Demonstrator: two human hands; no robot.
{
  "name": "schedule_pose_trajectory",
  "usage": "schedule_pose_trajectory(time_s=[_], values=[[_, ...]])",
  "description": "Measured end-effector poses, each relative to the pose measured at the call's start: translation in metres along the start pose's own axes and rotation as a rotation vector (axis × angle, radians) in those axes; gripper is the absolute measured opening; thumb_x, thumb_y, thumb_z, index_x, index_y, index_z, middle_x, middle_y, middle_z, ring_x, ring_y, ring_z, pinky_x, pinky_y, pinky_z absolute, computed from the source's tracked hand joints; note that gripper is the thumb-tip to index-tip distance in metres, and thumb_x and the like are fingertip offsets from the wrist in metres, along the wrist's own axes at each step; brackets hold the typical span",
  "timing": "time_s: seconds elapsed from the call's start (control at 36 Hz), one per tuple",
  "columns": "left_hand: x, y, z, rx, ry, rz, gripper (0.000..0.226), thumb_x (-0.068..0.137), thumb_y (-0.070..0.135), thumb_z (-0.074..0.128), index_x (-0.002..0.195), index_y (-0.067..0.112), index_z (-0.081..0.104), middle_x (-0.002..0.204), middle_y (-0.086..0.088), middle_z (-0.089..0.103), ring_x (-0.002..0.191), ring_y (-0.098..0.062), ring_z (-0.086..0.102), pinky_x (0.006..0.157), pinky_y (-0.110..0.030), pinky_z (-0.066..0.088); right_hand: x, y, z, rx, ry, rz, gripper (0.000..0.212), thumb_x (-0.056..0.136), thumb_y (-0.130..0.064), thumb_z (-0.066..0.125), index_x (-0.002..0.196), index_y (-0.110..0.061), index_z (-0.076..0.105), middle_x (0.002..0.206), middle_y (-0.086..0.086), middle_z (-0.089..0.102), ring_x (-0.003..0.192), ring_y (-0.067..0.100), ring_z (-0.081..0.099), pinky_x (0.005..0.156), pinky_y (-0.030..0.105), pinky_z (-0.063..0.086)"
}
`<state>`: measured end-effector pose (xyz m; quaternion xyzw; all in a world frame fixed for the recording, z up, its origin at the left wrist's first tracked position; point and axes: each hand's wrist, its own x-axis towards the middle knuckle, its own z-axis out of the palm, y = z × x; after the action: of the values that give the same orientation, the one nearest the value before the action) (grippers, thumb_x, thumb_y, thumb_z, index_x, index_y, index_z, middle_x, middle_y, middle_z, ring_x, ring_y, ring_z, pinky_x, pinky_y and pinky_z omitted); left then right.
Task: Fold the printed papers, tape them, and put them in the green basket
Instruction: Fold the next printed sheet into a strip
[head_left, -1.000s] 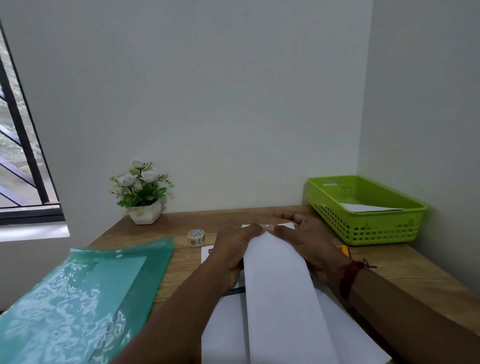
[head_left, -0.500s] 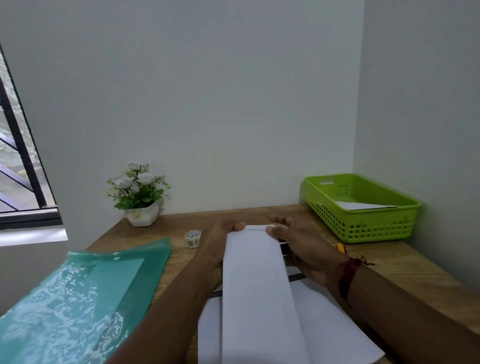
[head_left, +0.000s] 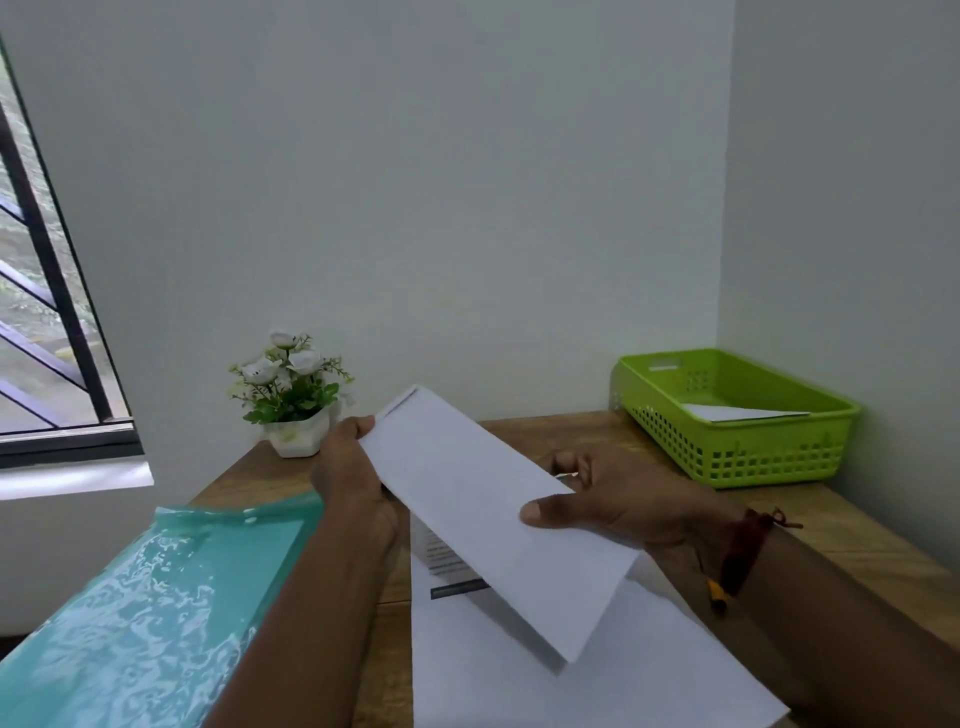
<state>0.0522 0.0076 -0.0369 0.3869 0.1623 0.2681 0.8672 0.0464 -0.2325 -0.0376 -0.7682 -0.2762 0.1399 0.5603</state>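
In a corner of pale walls stands a wooden desk (head_left: 857, 545). Above it, clear of the surface, both hands hold one folded paper (head_left: 493, 514) at a tilt: the left hand (head_left: 350, 483) grips its far end, and the right hand (head_left: 623, 509) pinches the long edge, thumb on top and fingers below. I judge that this sheet is folded but not yet taped; no tape roll is in view. More printed sheets (head_left: 597, 675) lie flat on the desk under it, so several rounds are left. The green basket (head_left: 748, 457), at the right by the wall, contains one white paper (head_left: 737, 413). The teal plastic folder (head_left: 156, 597) at the left shows a paler rectangle inside, perhaps a sheet.
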Motion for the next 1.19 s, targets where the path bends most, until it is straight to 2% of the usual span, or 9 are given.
schedule_pose_trajectory(time_s=[0.11, 0.19, 0.33, 0.42, 0.5, 0.67, 0.89, 1.06, 1.19], values=[[-0.004, 0.006, 0.002, 0.039, -0.029, 0.082, 0.013, 0.073, 0.012, 0.056, 0.066, 0.017, 0.047, 0.058, 0.001, 0.05, 0.043, -0.014, 0.05, 0.042, -0.022, 0.041, 0.003, -0.002, -0.016, -0.341, 0.193, -0.127, 0.023, 0.072, -0.033, 0.084, 0.086, -0.019, 0.072, 0.086, -0.002, 0.075, 0.083, 0.021, 0.071, 0.075, 0.041, 0.056], [-0.006, 0.007, 0.004, 0.08, -0.033, 0.136, 0.012, 0.07, 0.012, 0.056, 0.065, 0.018, 0.047, 0.063, 0.001, 0.049, 0.05, -0.013, 0.047, 0.043, -0.02, 0.037, 0.007, 0.001, -0.024, -0.664, 0.423, -0.276, 0.017, 0.074, -0.036, 0.08, 0.08, -0.023, 0.071, 0.075, -0.01, 0.07, 0.07, 0.007, 0.064, 0.063, 0.03, 0.047], [-0.008, 0.009, 0.006, 0.195, 0.023, 0.171, 0.014, 0.066, 0.01, 0.057, 0.062, 0.02, 0.048, 0.063, 0.004, 0.045, 0.048, -0.009, 0.04, 0.042, -0.021, 0.033, 0.008, 0.01, -0.033, -0.883, 0.621, -0.503, 0.013, 0.082, -0.031, 0.073, 0.078, -0.02, 0.069, 0.061, -0.003, 0.063, 0.055, 0.017, 0.055, 0.05, 0.033, 0.039], [-0.008, 0.011, 0.005, 0.292, 0.074, 0.171, 0.009, 0.065, 0.013, 0.059, 0.062, 0.021, 0.055, 0.073, 0.004, 0.05, 0.062, -0.012, 0.043, 0.051, -0.028, 0.035, 0.009, 0.013, -0.032, -0.901, 0.67, -0.54, 0.007, 0.08, -0.025, 0.075, 0.076, -0.022, 0.069, 0.061, -0.004, 0.064, 0.054, 0.017, 0.055, 0.049, 0.029, 0.036], [-0.008, 0.01, 0.003, 0.333, 0.104, 0.145, 0.008, 0.067, 0.014, 0.059, 0.072, 0.019, 0.059, 0.08, 0.002, 0.054, 0.069, -0.013, 0.047, 0.051, -0.027, 0.036, 0.012, 0.017, -0.03, -0.963, 0.661, -0.517, 0.003, 0.078, -0.022, 0.075, 0.08, -0.022, 0.072, 0.072, -0.004, 0.069, 0.063, 0.019, 0.061, 0.053, 0.032, 0.045], [-0.011, 0.012, 0.002, 0.365, 0.012, -0.019, 0.01, 0.07, 0.011, 0.044, 0.064, 0.018, 0.041, 0.055, 0.001, 0.035, 0.037, -0.01, 0.027, 0.035, -0.018, 0.025, 0.018, 0.026, -0.027, -0.934, 0.644, -0.516, 0.013, 0.071, -0.012, 0.08, 0.075, -0.019, 0.07, 0.074, -0.003, 0.069, 0.066, 0.018, 0.063, 0.058, 0.026, 0.042], [-0.007, 0.019, -0.01, 0.687, -0.021, 0.016, 0.01, 0.07, 0.017, 0.046, 0.068, 0.01, 0.052, 0.053, -0.006, 0.048, 0.045, -0.017, 0.037, 0.044, -0.022, 0.034, 0.025, 0.039, -0.021, -0.927, 0.52, -0.462, 0.017, 0.07, -0.008, 0.074, 0.071, -0.022, 0.065, 0.072, -0.006, 0.067, 0.065, 0.009, 0.057, 0.057, 0.022, 0.036], [0.002, 0.025, -0.022, 1.162, -0.193, -0.036, 0.011, 0.072, 0.005, 0.051, 0.071, 0.001, 0.061, 0.061, -0.014, 0.051, 0.047, -0.019, 0.04, 0.051, -0.024, 0.033, 0.028, 0.046, -0.017, -0.974, 0.352, -0.319, 0.026, 0.077, -0.014, 0.062, 0.1, -0.027, 0.06, 0.098, -0.005, 0.064, 0.093, 0.021, 0.059, 0.069, 0.028, 0.038], [0.009, 0.029, -0.024, 1.606, -0.349, -0.123, 0.01, 0.083, 0.006, 0.057, 0.092, 0.001, 0.059, 0.077, -0.014, 0.058, 0.061, -0.023, 0.055, 0.058, -0.029, 0.047, 0.025, 0.045, -0.012, -1.037, 0.153, -0.113, 0.053, 0.086, -0.033, 0.054, 0.138, -0.033, 0.043, 0.136, -0.003, 0.055, 0.125, 0.019, 0.048, 0.099, 0.037, 0.042]])
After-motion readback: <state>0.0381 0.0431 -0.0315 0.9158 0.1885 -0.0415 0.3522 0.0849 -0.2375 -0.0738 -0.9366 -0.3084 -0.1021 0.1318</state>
